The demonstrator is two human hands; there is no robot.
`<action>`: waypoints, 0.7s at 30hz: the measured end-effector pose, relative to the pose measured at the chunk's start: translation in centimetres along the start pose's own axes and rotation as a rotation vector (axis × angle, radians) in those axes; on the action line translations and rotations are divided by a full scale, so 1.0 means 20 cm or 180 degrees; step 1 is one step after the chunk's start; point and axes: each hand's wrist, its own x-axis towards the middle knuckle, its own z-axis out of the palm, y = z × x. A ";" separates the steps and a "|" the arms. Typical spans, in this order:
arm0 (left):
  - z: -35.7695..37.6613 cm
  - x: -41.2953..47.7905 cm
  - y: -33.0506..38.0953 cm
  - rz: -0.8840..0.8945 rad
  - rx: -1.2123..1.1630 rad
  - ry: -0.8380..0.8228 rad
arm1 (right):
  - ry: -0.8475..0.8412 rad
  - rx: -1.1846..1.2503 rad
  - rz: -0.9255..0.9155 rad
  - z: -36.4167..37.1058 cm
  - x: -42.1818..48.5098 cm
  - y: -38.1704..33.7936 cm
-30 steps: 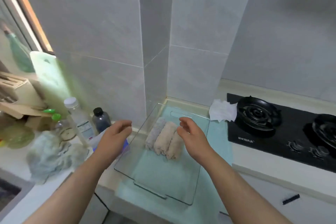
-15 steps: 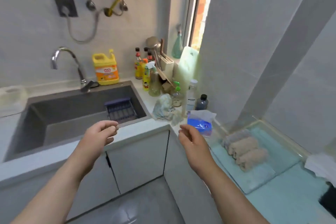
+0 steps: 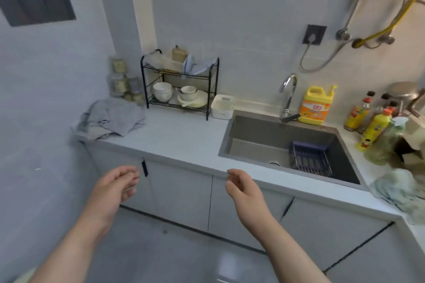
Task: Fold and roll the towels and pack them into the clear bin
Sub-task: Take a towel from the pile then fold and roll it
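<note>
You are in a home kitchen, grey sink (image 3: 264, 131) with curved faucet (image 3: 289, 89), yellow detergent jug (image 3: 315, 108), black dish rack (image 3: 179, 74) holding bowls (image 3: 162, 91), sauce bottles (image 3: 358, 114), white counter (image 3: 184, 135) above cabinets (image 3: 181, 193).

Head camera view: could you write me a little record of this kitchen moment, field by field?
Left hand: empty, fingers loosely curled, before the cabinets
Right hand: empty, fingers loosely curled
Towels: grey crumpled heap at the counter left end
Clear bin: not in view
Sink: holds a dark basket
Dish rack: bowls on its lower shelf
Jug: yellow, beside the tap
</note>
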 end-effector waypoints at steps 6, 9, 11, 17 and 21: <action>-0.55 0.11 -0.05 -0.0086 -0.0085 0.0524 | -0.0517 -0.0143 -0.0038 0.52 0.10 -0.08; -0.64 0.22 -0.06 -0.0132 -0.0056 0.0575 | -0.0611 -0.0189 -0.0006 0.66 0.21 -0.10; -0.65 0.32 -0.06 -0.0147 0.0006 0.0575 | -0.0629 -0.0175 0.0053 0.73 0.31 -0.10; -0.60 0.74 -0.05 -0.0206 0.0135 0.0611 | -0.0881 -0.0261 0.0027 0.90 0.74 -0.07; -0.53 1.08 -0.03 -0.0287 0.0360 0.0584 | -0.0836 -0.0335 -0.0052 0.93 1.11 -0.07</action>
